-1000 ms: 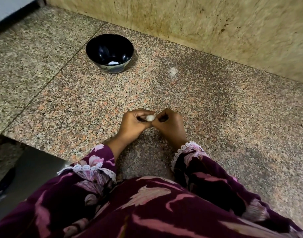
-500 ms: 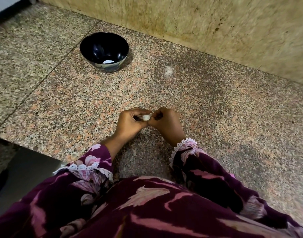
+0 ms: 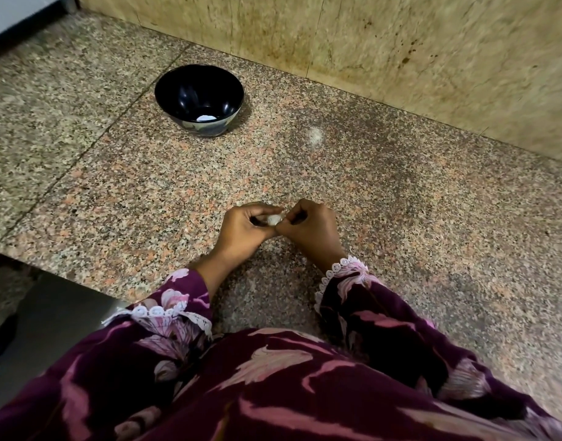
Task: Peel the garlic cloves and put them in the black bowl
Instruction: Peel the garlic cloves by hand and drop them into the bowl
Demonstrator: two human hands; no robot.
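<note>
A small white garlic clove is pinched between both my hands, low over the granite counter. My left hand curls round its left side and my right hand pinches its right side, thumb against the clove. Most of the clove is hidden by my fingers. The black bowl stands on the counter to the far left of my hands, well apart from them. One pale white piece lies at its bottom.
The speckled granite counter ends at a beige stone wall behind. Its front edge drops off at the lower left to a grey floor. A pale smudge marks the counter right of the bowl.
Both hands stay together on the clove with only small finger shifts. The view has moved slightly, so the bowl sits a little differently in frame.
</note>
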